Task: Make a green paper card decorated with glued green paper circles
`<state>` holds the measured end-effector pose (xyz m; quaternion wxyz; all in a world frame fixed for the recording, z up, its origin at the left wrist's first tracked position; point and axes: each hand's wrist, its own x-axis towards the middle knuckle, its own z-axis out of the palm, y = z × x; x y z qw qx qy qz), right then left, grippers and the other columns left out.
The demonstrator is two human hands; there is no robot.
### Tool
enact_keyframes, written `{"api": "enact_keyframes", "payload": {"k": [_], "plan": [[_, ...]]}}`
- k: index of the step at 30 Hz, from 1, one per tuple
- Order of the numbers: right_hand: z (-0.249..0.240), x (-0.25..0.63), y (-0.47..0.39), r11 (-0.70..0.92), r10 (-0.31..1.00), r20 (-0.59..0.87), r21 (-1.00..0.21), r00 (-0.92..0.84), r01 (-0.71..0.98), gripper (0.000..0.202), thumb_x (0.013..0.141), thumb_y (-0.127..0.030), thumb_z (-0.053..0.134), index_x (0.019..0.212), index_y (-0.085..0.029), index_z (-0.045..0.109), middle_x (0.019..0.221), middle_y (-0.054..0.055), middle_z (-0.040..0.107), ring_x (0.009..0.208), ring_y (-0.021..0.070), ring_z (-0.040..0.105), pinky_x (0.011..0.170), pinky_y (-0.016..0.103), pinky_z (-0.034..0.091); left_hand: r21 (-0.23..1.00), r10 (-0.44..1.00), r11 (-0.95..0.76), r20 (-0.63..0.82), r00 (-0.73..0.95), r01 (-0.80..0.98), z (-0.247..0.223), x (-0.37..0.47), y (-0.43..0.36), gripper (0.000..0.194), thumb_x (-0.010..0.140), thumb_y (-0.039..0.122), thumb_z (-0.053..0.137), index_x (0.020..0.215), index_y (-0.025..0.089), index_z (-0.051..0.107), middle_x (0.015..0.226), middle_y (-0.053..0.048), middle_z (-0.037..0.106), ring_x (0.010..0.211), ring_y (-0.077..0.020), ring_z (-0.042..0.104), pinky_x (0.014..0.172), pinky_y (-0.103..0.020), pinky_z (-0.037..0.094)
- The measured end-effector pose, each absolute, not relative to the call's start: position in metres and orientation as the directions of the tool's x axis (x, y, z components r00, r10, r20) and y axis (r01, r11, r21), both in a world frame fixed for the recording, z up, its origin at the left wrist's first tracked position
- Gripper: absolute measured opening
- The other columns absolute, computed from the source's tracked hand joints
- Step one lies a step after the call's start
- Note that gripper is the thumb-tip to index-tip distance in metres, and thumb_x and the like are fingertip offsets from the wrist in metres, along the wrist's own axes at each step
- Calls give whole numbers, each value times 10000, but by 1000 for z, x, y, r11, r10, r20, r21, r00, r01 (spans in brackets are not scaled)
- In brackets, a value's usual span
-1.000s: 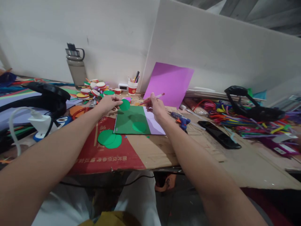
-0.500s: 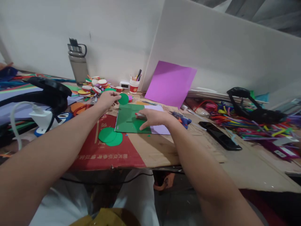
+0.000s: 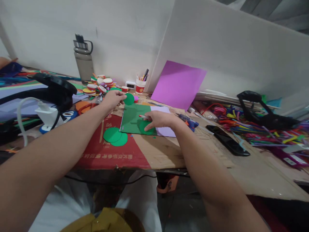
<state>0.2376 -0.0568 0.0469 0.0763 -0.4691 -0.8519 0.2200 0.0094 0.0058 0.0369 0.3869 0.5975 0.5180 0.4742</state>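
Note:
My left hand (image 3: 114,97) pinches a green paper circle (image 3: 129,99) at its left edge, above the far side of the mat. My right hand (image 3: 158,119) is closed around a pen (image 3: 141,116) with a red end that points left. Beneath that hand lies a dark green sheet (image 3: 131,117), with a lighter green circle (image 3: 145,126) partly hidden by my fingers. A pale purple sheet (image 3: 165,131) shows along its right side. Two overlapping green circles (image 3: 112,134) rest on the red part of the cardboard, left of the sheet.
A purple sheet (image 3: 180,83) leans on the wall. Behind stand a paper cup of pens (image 3: 140,86), a water bottle (image 3: 84,62) and small paper drums (image 3: 102,84). On the right are a glue gun (image 3: 188,122), a phone (image 3: 227,140) and colourful pipe cleaners (image 3: 253,125). A charger (image 3: 47,116) sits left.
The view has shifted slightly. My left hand still holds the green circle near the same place, and my right hand stays over the dark green sheet with the pen showing more clearly.

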Motion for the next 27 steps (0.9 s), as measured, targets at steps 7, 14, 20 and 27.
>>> {"api": "enact_keyframes", "payload": {"k": [7, 14, 20, 27], "plan": [[46, 215, -65, 438, 868, 174, -709, -465, 553, 310, 753, -328, 669, 570, -205, 453, 556, -62, 400, 529, 87, 338, 530, 248, 264, 975, 975, -219, 220, -39, 41, 48, -2, 20, 124, 756, 157, 652, 681, 153, 554, 523, 29, 523, 467, -70, 496, 428, -172, 315], [27, 149, -91, 516, 833, 307, -733, -461, 444, 216, 737, -356, 724, 713, -196, 580, 661, -41, 544, 623, 111, 477, 583, 241, 355, 966, 967, -228, 210, -141, -125, 59, -12, 22, 154, 798, 135, 609, 674, 165, 524, 551, 26, 482, 491, -65, 466, 415, -178, 278], [32, 139, -97, 629, 764, 392, -630, -513, 455, 154, 804, -279, 672, 952, -235, 669, 977, 30, 690, 876, 173, 603, 775, 285, 439, 972, 973, -205, 190, -129, -118, 56, -11, 21, 137, 797, 115, 605, 688, 158, 534, 547, 37, 483, 480, -56, 474, 414, -164, 289], [51, 198, -71, 543, 790, 606, -615, -97, 572, 188, 872, -357, 549, 892, -197, 646, 838, 37, 638, 781, 170, 555, 754, 298, 414, 978, 982, -180, 173, 71, 103, 44, 5, 11, 73, 740, 150, 662, 695, 150, 605, 493, 30, 521, 418, -65, 443, 418, -183, 308]]}}
